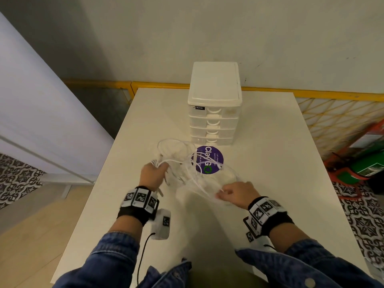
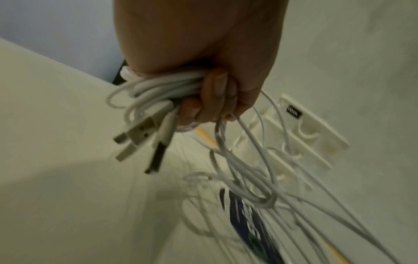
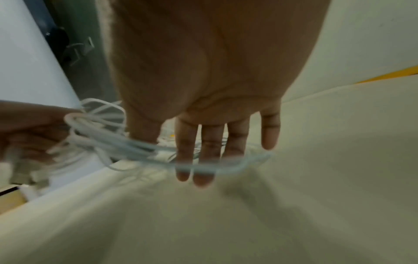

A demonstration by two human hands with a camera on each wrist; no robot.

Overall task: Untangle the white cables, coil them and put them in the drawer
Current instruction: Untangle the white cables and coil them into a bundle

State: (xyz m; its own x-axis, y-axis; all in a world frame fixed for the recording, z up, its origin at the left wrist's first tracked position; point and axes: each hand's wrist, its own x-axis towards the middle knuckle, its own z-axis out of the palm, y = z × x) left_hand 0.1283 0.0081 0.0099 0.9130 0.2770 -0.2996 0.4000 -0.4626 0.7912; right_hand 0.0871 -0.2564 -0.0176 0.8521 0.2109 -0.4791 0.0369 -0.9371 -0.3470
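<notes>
My left hand [image 1: 153, 173] grips a bunch of white cables [image 1: 187, 167] above the table; in the left wrist view its fingers [image 2: 217, 89] curl round the bundle [image 2: 162, 85], with USB plugs [image 2: 135, 135] sticking out below. Loose loops [image 2: 248, 178] hang down and trail to the right. My right hand [image 1: 234, 194] is open over the table, its straight fingers [image 3: 205, 153] passing through a blurred cable loop [image 3: 226, 166]. The white drawer unit [image 1: 215, 104] stands behind the cables with all its drawers closed.
The white table [image 1: 270, 163] bears a round purple sticker [image 1: 209, 160] in front of the drawer unit. A yellow rail [image 1: 311, 93] runs behind the table, and a yellow mesh fence [image 1: 336, 119] and red-green objects [image 1: 357, 163] stand at the right.
</notes>
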